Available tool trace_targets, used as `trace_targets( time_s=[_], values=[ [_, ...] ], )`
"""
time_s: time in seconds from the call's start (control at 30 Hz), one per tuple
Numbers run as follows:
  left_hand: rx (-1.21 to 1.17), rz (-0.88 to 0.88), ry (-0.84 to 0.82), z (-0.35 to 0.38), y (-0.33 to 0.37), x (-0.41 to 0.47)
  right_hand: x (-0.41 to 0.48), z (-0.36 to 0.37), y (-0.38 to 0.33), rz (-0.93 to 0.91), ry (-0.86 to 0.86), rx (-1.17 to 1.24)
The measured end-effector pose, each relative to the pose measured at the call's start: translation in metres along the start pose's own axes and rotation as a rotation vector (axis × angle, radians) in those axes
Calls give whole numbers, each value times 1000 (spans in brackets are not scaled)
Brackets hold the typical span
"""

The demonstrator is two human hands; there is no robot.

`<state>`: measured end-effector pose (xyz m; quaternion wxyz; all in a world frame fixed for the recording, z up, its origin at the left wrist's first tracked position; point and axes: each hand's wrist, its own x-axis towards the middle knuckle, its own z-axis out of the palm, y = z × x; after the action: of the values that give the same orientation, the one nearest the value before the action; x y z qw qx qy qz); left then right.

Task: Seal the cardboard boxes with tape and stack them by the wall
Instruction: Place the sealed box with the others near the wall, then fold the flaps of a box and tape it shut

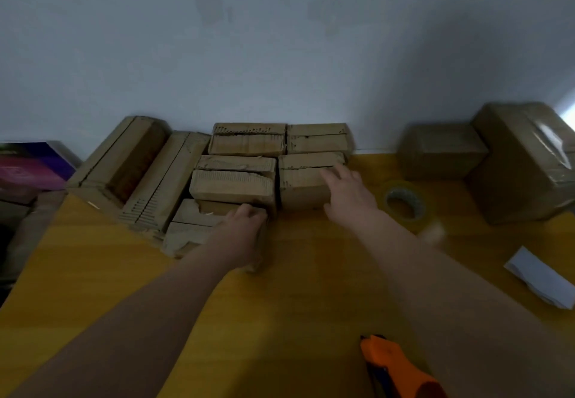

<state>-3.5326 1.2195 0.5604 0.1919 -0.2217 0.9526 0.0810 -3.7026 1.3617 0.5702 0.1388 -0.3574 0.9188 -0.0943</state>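
Head view. Nine cardboard boxes [233, 186], brown, corrugated, ragged edges: seven left of tape roll [404, 203], by wall [280, 55]; two glossy-taped ones right of it. Left hand [245, 226] fingers curled over nearest box [186, 226]. Right hand [348, 189] fingers spread, resting on box beside roll. One orange cutter [395, 369] and one white paper [541, 276] on yellow table [295, 273].

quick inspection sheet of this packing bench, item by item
surface: yellow table
job's things: cardboard boxes clustered against the wall; tape roll flat to their right; taped boxes far right
clutter: orange tool at the near edge; white paper at right
hands: left hand grips the front box; right hand rests on a middle box, fingers straight
cables: nothing seen
surroundings: wall pale; purple carton at left
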Motion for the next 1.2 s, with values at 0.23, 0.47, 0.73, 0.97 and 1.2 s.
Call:
trace_targets(
  time_s=[0.23, 0.47, 0.73, 0.97, 1.2],
  values=[
    [-139, 8, 117, -7, 14, 13, 32, -4, 1, -13, -91, -162],
    [-225, 26, 305, -14, 26, 10, 18, -3, 1, -31, -59, -241],
    [0, 212, 238, -5, 48, -12, -60, -2, -5, -82, -97, -61],
    [112, 279, 165, 28, 57, -51, -136, 26, -4, -52, -100, 131],
    [100, 294, 105, 47, 52, -85, -208, 39, 16, 348, -74, 88]
  ],
)
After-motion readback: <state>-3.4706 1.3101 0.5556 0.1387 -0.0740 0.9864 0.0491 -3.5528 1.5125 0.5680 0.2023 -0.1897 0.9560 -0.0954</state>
